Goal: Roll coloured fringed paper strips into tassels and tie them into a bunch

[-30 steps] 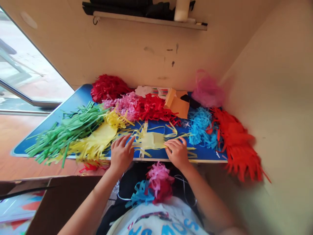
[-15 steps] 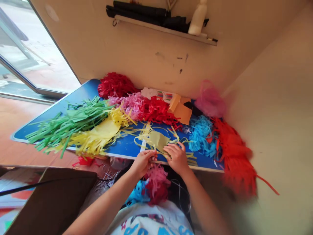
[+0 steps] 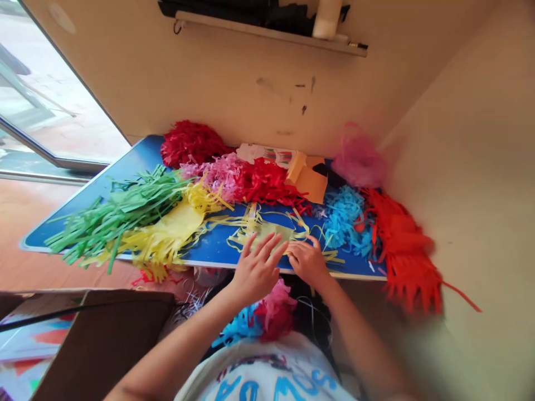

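A pale yellow fringed tissue paper (image 3: pixel 273 229) lies at the front edge of the blue table, its thin strips spread to both sides. My left hand (image 3: pixel 258 267) is open over its near side, fingers stretched out and apart. At the paper's right side my right hand (image 3: pixel 308 260) has its fingers bent together on the near edge, apparently pinching it; the fingertips are partly hidden. Left of the paper lies a brighter yellow fringed piece (image 3: pixel 178 225), with green fringed paper (image 3: pixel 125 209) beside it.
Behind are red shredded paper (image 3: pixel 267 181), pink strips (image 3: pixel 215 174) and an orange paper piece (image 3: pixel 311 181). Blue strips (image 3: pixel 345 217) and red-orange fringe (image 3: pixel 403 245) occupy the right end of the blue table (image 3: pixel 54 228). A cardboard box (image 3: pixel 112 334) stands at lower left; a shelf (image 3: pixel 267 32) hangs above.
My left hand has let go of its pinch at the paper's near edge and opened with fingers spread. My right hand's fingers have drawn together from lying flat. The view has tilted slightly down.
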Motion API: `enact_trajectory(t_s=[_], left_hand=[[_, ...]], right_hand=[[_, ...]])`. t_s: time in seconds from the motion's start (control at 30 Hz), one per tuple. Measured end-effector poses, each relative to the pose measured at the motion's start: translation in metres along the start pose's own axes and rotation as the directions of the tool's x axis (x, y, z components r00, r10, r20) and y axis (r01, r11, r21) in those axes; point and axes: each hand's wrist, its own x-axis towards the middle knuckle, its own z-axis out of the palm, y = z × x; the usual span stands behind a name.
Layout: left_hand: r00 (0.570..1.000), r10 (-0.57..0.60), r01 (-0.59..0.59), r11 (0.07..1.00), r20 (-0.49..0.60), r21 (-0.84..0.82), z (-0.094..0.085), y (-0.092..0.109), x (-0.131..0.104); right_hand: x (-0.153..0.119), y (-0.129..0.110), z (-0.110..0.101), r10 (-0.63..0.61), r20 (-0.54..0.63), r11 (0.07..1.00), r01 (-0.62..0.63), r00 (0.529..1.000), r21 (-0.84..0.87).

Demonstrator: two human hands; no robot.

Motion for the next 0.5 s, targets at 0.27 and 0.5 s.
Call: enact_trajectory(t_s=[0.27,0.5], left_hand=[[0.887,0.031,-0.161,0.956,0.460,0.245,0.000,-0.039,0.041],[0.926,-0.175,0.093,0.965,0.336,0.245,-0.015,-0.056,0.024]], right_hand=[[-0.001,0.018,-0.014,0.042,0.112,0.997,-0.050,0.993,0.064],[0.014,0.024,-0.003,0.312,0.187,0.944,-0.326,0.931,0.044]])
